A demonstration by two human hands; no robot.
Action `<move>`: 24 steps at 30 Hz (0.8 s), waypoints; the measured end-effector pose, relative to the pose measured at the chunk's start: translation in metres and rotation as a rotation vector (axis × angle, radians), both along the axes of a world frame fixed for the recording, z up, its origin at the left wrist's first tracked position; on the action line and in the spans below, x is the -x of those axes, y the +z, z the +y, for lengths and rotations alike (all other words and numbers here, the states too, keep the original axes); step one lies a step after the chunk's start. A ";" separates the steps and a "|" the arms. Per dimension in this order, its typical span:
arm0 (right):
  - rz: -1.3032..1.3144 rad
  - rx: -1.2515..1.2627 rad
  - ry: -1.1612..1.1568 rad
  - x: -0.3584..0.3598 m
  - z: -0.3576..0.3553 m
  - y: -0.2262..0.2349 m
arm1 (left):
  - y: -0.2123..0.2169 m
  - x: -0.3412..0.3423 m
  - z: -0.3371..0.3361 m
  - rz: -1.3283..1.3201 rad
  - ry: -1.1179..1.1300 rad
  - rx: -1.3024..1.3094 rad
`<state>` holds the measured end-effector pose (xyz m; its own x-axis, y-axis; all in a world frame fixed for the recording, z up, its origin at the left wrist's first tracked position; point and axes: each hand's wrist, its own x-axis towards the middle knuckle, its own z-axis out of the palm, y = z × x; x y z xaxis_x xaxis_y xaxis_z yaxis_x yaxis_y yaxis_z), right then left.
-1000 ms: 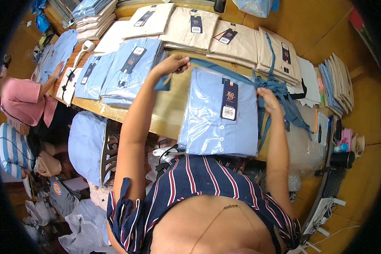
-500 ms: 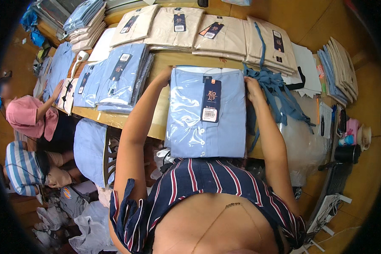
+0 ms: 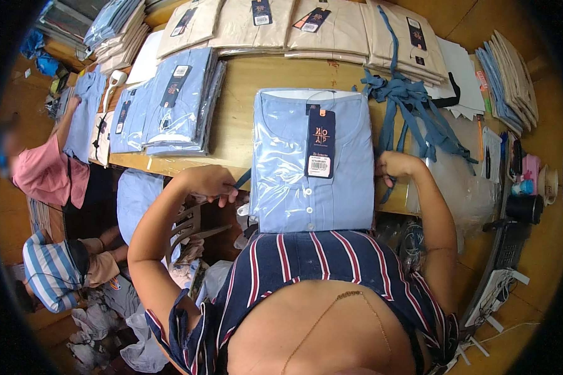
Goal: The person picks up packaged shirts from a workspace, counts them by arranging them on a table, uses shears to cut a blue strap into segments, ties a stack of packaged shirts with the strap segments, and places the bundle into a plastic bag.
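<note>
In front of me a stack of folded light blue shirts point(image 3: 278, 144) in clear plastic lies at the table's near edge, against my body. A dark tag with a white barcode label is on its top. My left hand point(image 3: 211, 183) is off its left side, fingers curled on a teal fabric strip point(image 3: 243, 179) that runs to the stack's edge. Close to the right side, my right hand point(image 3: 399, 165) is closed with fingers bent; what they hold is partly hidden. A tangle of teal strips point(image 3: 397, 94) lies beyond that hand.
Bagged blue shirts point(image 3: 175, 106) are stacked to the left, beige packs point(image 3: 331, 31) along the back. At right are folded garments point(image 3: 510, 81), plastic bags point(image 3: 450, 187) and a black cup point(image 3: 524, 209). A person in pink point(image 3: 50, 169) works at far left; another in stripes point(image 3: 53, 269) is below.
Both my hands have left the stack's far corners and come down toward me, further out to its sides. The teal strip now shows at my left fingers. The person in pink has reached further out.
</note>
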<state>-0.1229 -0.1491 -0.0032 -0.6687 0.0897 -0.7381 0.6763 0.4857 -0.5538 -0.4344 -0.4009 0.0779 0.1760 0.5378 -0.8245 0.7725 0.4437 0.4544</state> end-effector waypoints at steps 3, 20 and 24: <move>0.065 0.034 -0.189 -0.018 -0.003 0.013 | 0.002 0.006 -0.013 -0.112 -0.018 -0.536; 0.659 0.513 -1.305 -0.032 -0.040 0.005 | -0.055 -0.013 -0.022 -1.313 1.290 -1.072; 0.644 0.625 -1.309 -0.031 -0.050 -0.010 | -0.039 -0.017 -0.033 -1.156 1.433 -1.257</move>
<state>-0.0917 -0.1990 -0.0128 -0.5782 0.6339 -0.5137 0.0097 -0.6242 -0.7812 -0.4169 -0.4336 0.0388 -0.6879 0.7213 0.0815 -0.4323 -0.4974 0.7521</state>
